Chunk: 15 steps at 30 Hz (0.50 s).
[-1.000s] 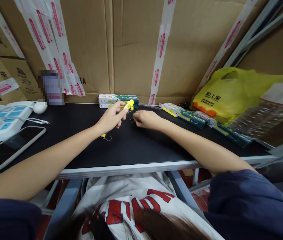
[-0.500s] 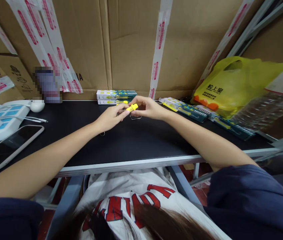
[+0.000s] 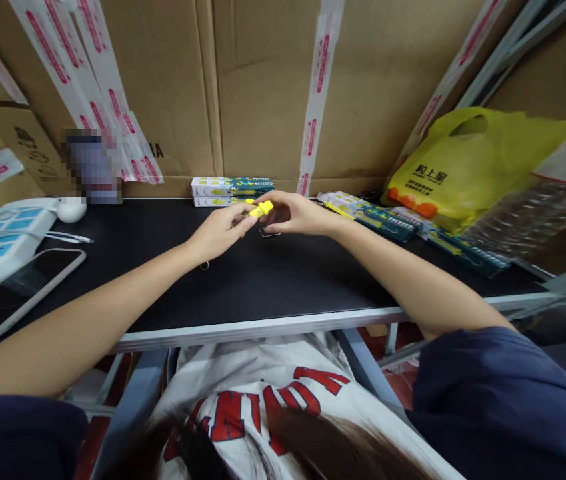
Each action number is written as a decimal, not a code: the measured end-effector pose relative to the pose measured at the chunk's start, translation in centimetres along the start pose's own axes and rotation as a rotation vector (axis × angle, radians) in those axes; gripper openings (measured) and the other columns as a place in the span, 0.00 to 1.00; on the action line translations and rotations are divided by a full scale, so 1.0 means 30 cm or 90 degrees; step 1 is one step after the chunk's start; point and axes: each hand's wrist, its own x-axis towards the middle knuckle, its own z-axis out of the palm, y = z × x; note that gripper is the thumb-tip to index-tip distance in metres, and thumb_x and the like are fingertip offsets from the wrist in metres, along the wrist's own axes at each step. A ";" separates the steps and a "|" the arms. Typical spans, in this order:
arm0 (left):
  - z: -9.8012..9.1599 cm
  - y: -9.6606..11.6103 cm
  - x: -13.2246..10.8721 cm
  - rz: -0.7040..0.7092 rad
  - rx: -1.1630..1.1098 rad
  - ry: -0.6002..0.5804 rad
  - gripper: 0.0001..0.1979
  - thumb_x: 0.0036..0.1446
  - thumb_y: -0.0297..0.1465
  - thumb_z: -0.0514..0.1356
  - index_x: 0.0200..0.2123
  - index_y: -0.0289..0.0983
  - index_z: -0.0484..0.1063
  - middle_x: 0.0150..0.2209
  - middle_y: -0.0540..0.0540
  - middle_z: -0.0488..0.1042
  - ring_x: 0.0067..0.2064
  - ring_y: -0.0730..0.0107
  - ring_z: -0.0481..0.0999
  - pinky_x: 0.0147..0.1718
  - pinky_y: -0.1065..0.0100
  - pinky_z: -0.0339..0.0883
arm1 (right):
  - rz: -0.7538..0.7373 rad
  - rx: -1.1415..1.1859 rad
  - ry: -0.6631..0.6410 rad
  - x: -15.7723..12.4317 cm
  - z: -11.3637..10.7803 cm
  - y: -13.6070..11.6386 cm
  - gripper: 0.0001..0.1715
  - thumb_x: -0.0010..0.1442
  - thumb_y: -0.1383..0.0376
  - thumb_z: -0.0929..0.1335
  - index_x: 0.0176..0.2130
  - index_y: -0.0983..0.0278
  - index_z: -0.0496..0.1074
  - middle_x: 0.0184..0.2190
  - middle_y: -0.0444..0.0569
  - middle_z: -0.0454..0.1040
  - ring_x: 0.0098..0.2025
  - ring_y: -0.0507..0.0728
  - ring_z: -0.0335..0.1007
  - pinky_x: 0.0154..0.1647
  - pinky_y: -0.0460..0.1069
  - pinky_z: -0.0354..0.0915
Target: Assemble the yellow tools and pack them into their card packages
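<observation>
My left hand [image 3: 217,232] is closed on a small yellow item [image 3: 261,209], whose bright end sticks out past the thumb toward the right. My right hand [image 3: 300,213] curves in from the right, its index finger reaching over to the back of the yellow item and its thumb lower and apart. What the right fingers grip is too small to make out. Just below the right thumb a thin metal wire piece [image 3: 269,233] shows. Near the left wrist a small metal ring [image 3: 205,265] lies on the black table [image 3: 263,287].
Two stacked thin boxes [image 3: 233,191] stand behind the hands. More flat boxes [image 3: 387,223] and a yellow plastic bag [image 3: 463,167] are at the right. At the left are a phone [image 3: 23,290] and a white power strip [image 3: 27,230] with cables.
The yellow item has shifted slightly up and left with my left hand. The right thumb and index finger look a little wider apart. The camera view has tilted slightly.
</observation>
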 end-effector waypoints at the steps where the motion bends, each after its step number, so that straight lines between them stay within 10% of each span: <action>1: -0.001 0.004 0.002 -0.037 -0.036 0.012 0.11 0.67 0.36 0.54 0.45 0.36 0.70 0.25 0.55 0.67 0.21 0.79 0.64 0.24 0.74 0.60 | 0.007 -0.075 -0.012 -0.002 0.002 0.011 0.24 0.57 0.60 0.73 0.52 0.66 0.72 0.41 0.51 0.79 0.40 0.56 0.74 0.43 0.51 0.70; 7: -0.003 0.047 0.015 -0.260 -0.335 0.064 0.06 0.69 0.35 0.54 0.43 0.38 0.64 0.24 0.56 0.68 0.17 0.80 0.67 0.19 0.75 0.66 | 0.020 -0.452 -0.143 -0.005 0.028 0.034 0.09 0.61 0.70 0.68 0.39 0.67 0.79 0.42 0.55 0.77 0.45 0.59 0.71 0.44 0.51 0.64; 15: 0.015 0.033 0.013 -0.322 -0.413 0.081 0.06 0.69 0.34 0.53 0.41 0.37 0.65 0.23 0.57 0.68 0.15 0.82 0.67 0.16 0.77 0.66 | 0.072 -0.560 -0.177 0.005 0.041 -0.039 0.09 0.63 0.71 0.65 0.39 0.68 0.77 0.39 0.56 0.78 0.42 0.59 0.72 0.35 0.50 0.54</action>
